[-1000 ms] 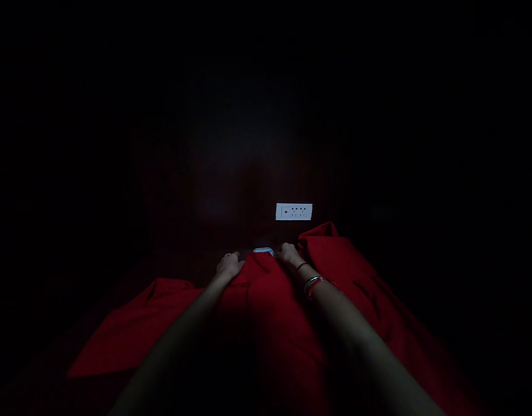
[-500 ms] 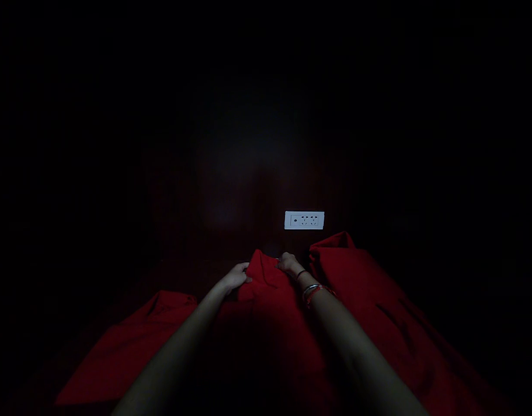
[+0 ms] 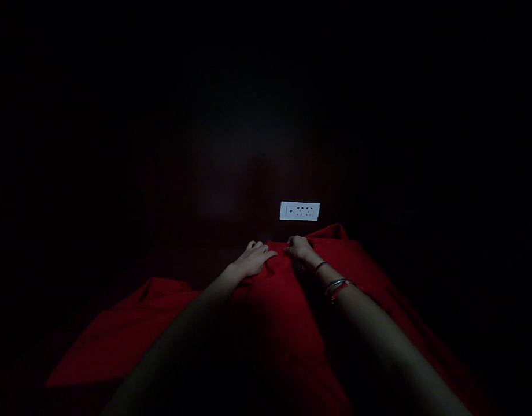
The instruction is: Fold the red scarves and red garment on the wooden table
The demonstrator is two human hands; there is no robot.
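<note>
A red cloth lies stretched toward me in the middle, its far edge between my hands. My left hand rests on the far left corner of this cloth, fingers spread and thumb pointing right. At the far right corner my right hand has its fingers closed on the cloth edge. Dark bands and a red bracelet circle the right wrist. Shadow hides much of the cloth's near part.
More red cloth lies at the left, with a folded far edge. Another red piece extends along the right. A white socket panel is on the dark wall ahead. Deep darkness hides the surroundings.
Both hands have moved slightly right and up in the view. My left hand has opened over the cloth corner, and the raised peak of cloth between the hands now lies flatter.
</note>
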